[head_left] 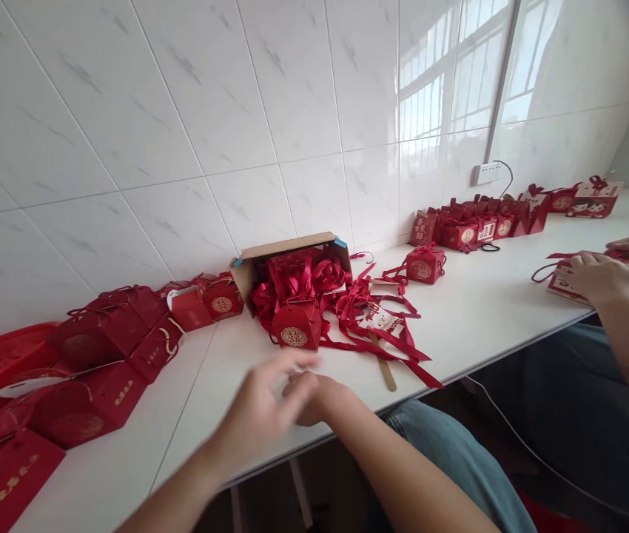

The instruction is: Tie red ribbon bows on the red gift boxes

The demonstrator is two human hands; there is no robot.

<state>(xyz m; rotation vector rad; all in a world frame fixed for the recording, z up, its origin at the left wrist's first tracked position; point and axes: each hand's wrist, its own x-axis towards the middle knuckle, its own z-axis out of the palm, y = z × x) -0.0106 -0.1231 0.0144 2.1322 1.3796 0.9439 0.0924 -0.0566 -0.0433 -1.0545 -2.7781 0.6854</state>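
Note:
My left hand hovers over the near edge of the white table. Its fingers are stretched out and smeared by motion, with nothing in them. My right hand lies just behind it, close to or touching it, its fingers hidden by the left hand. The nearest thing is a small red gift box with a gold emblem, standing just beyond both hands. Behind it a cardboard box lies on its side, spilling red ribbons.
A wooden stick lies among the ribbons. Red gift boxes are piled at the left, and one stands alone. More line the wall at the right. A co-worker's hands rest on a flat red box.

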